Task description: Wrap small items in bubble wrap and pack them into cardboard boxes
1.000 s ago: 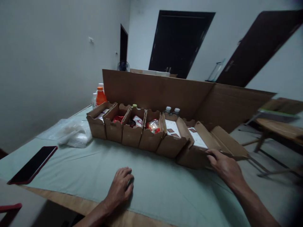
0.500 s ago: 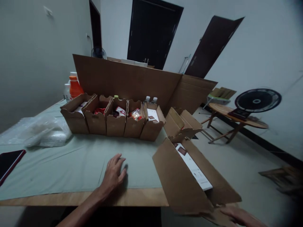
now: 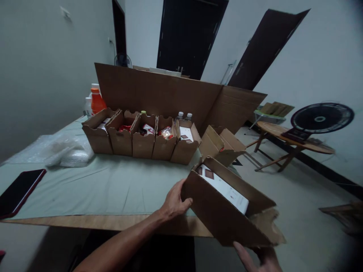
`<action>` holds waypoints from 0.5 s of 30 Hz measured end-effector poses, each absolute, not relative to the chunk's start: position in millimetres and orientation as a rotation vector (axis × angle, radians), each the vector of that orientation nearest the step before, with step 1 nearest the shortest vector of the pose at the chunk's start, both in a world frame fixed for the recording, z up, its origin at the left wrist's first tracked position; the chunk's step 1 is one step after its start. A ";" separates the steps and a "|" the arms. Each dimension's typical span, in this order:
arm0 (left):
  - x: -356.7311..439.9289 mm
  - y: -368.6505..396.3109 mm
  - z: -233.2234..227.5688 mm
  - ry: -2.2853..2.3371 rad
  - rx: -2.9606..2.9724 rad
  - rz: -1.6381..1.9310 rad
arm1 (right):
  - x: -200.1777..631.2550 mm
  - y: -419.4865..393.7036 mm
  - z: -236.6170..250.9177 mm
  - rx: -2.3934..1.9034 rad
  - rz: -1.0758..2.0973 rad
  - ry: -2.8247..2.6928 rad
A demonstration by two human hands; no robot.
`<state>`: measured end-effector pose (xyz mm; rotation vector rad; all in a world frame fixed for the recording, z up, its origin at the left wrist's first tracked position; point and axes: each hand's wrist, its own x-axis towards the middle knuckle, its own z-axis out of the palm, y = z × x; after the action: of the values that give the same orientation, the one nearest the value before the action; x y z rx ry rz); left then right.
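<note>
A long open-topped cardboard box (image 3: pixel 224 211) tilts over the table's right front corner, its near end beyond the edge. Inside it lies a flat white carton (image 3: pixel 225 189) with brown squares printed on it. My left hand (image 3: pixel 175 200) grips the box's left far end, thumb on the side wall and fingertips hidden behind it. Under the near end, my right hand (image 3: pixel 256 260) holds the box from below, with the thumb against the side and the other fingers mostly hidden.
A row of several cardboard bins (image 3: pixel 121 141) with packaged goods stands along the back. Another cardboard bin (image 3: pixel 221 145) is at the right. Bubble wrap (image 3: pixel 72 151) and a dark tablet (image 3: pixel 21 192) lie left. A cardboard panel (image 3: pixel 159 88) rises behind, near an orange bottle (image 3: pixel 98 102).
My left hand has moved right from the tabletop onto the box. The box's near end is tilted differently, and my right hand has shifted left beneath it. The camera view has turned slightly.
</note>
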<state>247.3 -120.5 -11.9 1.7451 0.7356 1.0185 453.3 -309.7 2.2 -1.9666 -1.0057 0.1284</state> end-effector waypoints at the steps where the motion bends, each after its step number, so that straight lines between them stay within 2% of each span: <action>1: 235.9 -126.8 -14.5 0.789 1.730 1.059 | 443.3 -298.9 2.9 -1.945 0.123 -1.010; 8: 129.0 -139.3 -20.1 1.278 1.539 1.319 | 365.7 -212.5 10.8 -1.675 0.373 -1.313; 12: 76.9 -151.1 -24.5 1.439 1.477 1.319 | 333.2 -182.7 9.6 -1.505 0.493 -1.430; 15: 55.4 -161.9 -31.1 1.452 1.528 1.269 | 326.5 -180.3 -2.8 -1.534 0.554 -1.396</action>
<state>55.4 -161.9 -31.1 1.5282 1.4524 1.2689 326.5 -180.3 -2.8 -1.5344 -1.3961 0.5542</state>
